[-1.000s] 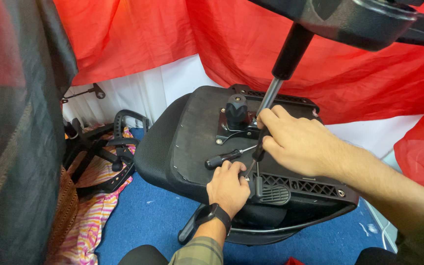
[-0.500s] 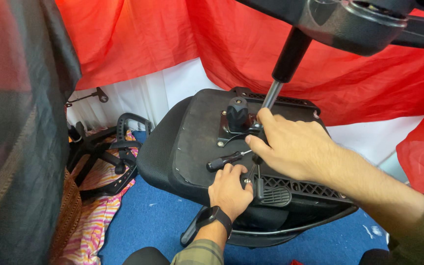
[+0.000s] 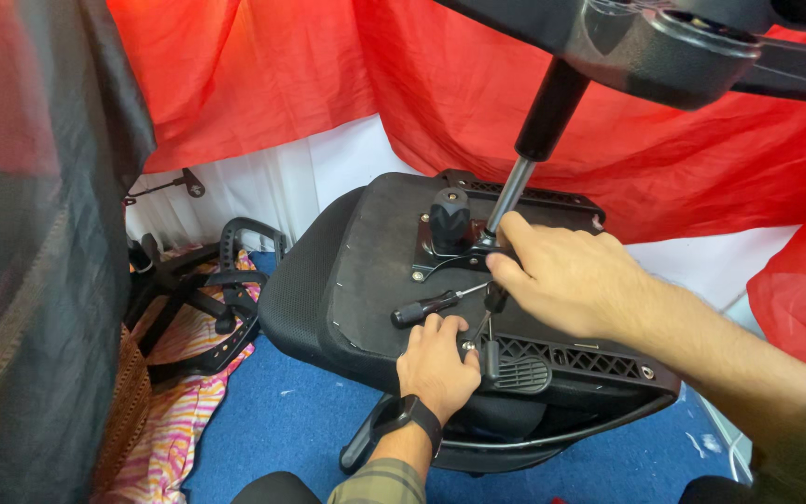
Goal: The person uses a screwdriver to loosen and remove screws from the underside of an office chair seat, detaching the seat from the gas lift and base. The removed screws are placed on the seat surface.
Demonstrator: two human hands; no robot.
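An office chair seat point(image 3: 380, 266) lies upside down, its black underside facing me. A gas lift column point(image 3: 535, 131) rises from the metal mechanism plate point(image 3: 440, 252) up to the star base point(image 3: 664, 42) at the top of view. My right hand point(image 3: 562, 275) grips the mechanism at the foot of the column, beside a black knob point(image 3: 451, 217). My left hand point(image 3: 436, 359) rests on the seat's near edge, fingers curled by a lever paddle point(image 3: 513, 371). A black-handled screwdriver point(image 3: 426, 306) lies on the seat between the hands.
Red cloth point(image 3: 328, 65) hangs behind, with white cloth point(image 3: 282, 182) below it. Black chair armrest parts point(image 3: 202, 289) lie at left on a striped pink mat point(image 3: 174, 411). Blue carpet point(image 3: 282, 411) covers the floor. A dark fabric panel point(image 3: 30, 261) fills the left edge.
My right hand has slid slightly down and right at the foot of the column. The left hand and the screwdriver have stayed in place.
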